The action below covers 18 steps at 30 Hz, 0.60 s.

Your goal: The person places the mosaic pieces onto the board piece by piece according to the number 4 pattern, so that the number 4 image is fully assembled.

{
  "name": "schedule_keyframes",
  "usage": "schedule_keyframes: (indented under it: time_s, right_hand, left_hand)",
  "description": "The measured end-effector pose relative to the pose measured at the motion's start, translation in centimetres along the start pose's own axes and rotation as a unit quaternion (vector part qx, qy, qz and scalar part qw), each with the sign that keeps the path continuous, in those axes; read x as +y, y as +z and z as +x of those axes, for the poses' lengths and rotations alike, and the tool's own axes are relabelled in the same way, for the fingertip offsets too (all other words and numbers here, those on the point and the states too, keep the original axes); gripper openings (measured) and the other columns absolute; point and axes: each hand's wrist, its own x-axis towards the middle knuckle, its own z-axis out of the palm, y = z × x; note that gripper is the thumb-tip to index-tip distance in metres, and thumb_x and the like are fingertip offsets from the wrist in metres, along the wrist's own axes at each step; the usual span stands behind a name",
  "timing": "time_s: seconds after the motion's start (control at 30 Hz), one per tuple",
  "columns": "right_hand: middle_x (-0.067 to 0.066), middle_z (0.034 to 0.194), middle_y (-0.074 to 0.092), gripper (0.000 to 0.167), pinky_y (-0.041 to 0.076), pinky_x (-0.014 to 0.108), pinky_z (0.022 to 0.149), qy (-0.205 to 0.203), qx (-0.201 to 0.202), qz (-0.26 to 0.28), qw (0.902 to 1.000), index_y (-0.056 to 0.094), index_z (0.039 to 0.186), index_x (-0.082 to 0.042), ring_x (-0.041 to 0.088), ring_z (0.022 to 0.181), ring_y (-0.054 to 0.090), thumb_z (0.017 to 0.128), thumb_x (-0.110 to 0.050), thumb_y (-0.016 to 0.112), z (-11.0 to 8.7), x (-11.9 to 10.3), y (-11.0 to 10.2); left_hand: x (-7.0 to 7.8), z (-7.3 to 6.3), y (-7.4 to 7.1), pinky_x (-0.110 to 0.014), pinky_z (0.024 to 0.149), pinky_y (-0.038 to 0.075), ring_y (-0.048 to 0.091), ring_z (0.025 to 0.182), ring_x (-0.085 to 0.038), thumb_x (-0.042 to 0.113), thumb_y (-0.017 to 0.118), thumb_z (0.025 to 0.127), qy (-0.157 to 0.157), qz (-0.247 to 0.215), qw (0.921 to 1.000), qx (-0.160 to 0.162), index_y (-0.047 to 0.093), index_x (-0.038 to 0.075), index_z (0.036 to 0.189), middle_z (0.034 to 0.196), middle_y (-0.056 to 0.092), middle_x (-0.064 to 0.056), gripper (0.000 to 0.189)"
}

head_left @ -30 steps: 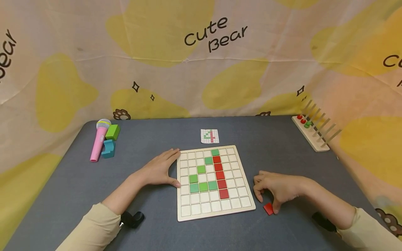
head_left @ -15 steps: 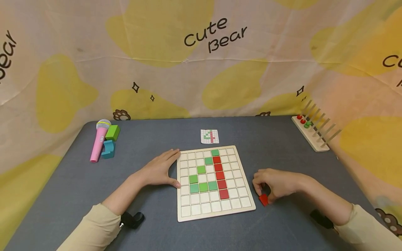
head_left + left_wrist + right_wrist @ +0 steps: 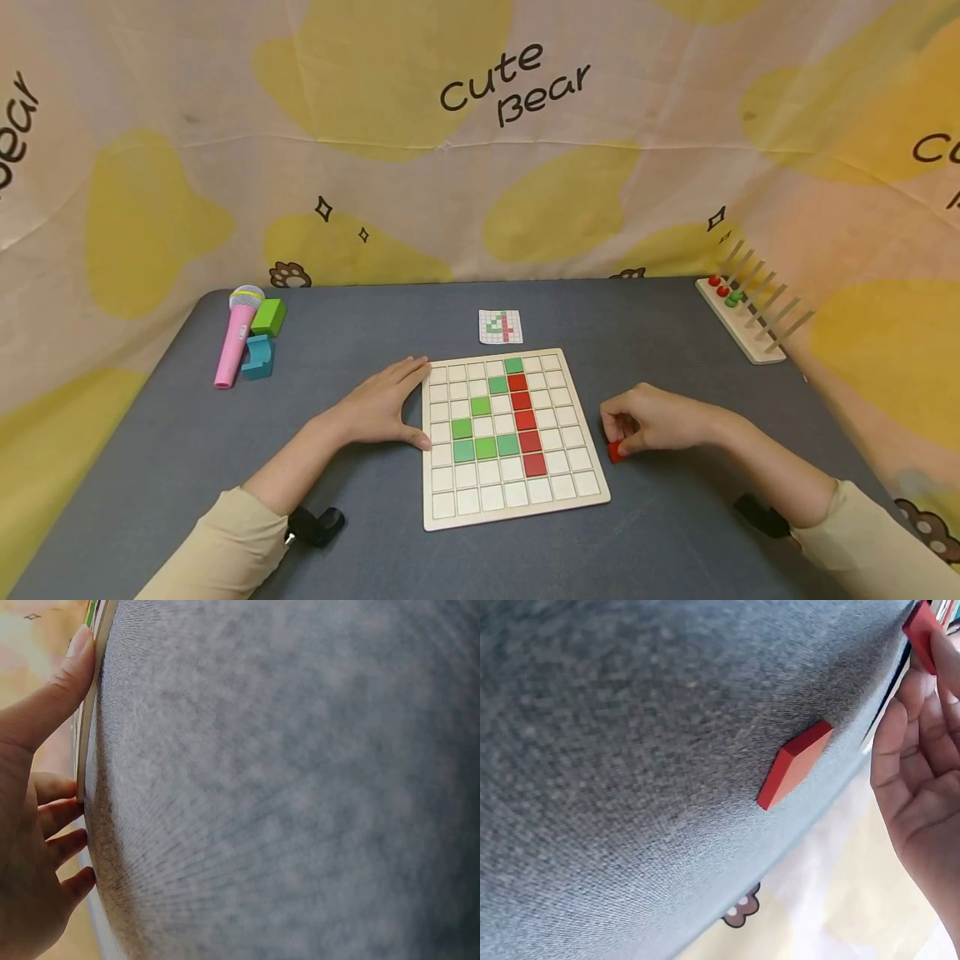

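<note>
A wooden grid board [image 3: 491, 497] lies on the table, with green tiles [image 3: 485, 447] in a diagonal and a short row, and a column of red tiles [image 3: 525, 420]. My left hand [image 3: 375, 408] rests along its left edge, thumb and fingers spread; the left wrist view shows the thumb [image 3: 64, 682] against the board's side. Just off the right edge, my right hand [image 3: 660, 421] pinches a red square tile [image 3: 922, 636] between thumb and fingers. A second red tile [image 3: 795, 765] lies on the table in the right wrist view; in the head view I cannot make it out.
Behind the board lies a small pattern card [image 3: 500, 327]. At the back left are a pink toy microphone [image 3: 237, 337], a green block [image 3: 268, 317] and a teal curved block [image 3: 258, 357]. A wooden peg rack [image 3: 750, 329] with beads stands at the back right.
My right hand has picked up the red tile from the table and brought it up and leftward, close to the board's right edge. The left hand and board stay put.
</note>
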Motion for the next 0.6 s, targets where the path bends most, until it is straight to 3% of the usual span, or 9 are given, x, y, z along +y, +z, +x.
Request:
schedule_keyframes:
  time_s: [0.23, 0.6]
  right_hand:
    - [-0.011, 0.080, 0.064, 0.017, 0.051, 0.019, 0.066, -0.016, 0.020, 0.005, 0.9997, 0.069, 0.094, -0.022, -0.002, 0.072, 0.056, 0.086, -0.008, 0.074, 0.6, -0.2, -0.1]
    - [-0.011, 0.083, 0.068, 0.014, 0.053, 0.019, 0.069, -0.021, 0.049, 0.056, 0.9970, 0.072, 0.095, -0.022, -0.001, 0.074, 0.059, 0.086, -0.012, 0.075, 2.2, -1.1, 1.0]
  left_hand:
    - [-0.1, 0.0, 0.1, -0.063, 0.116, 0.030, 0.025, 0.152, -0.040, 0.072, 0.078, 0.064, 0.003, 0.001, 1.0000, 0.002, 0.028, 0.005, 0.156, 0.164, 0.027, -0.016, 0.123]
    - [-0.1, 0.0, 0.1, -0.062, 0.116, 0.031, 0.025, 0.152, -0.040, 0.072, 0.077, 0.064, 0.005, 0.005, 1.0000, 0.004, 0.029, 0.004, 0.156, 0.163, 0.027, -0.016, 0.124]
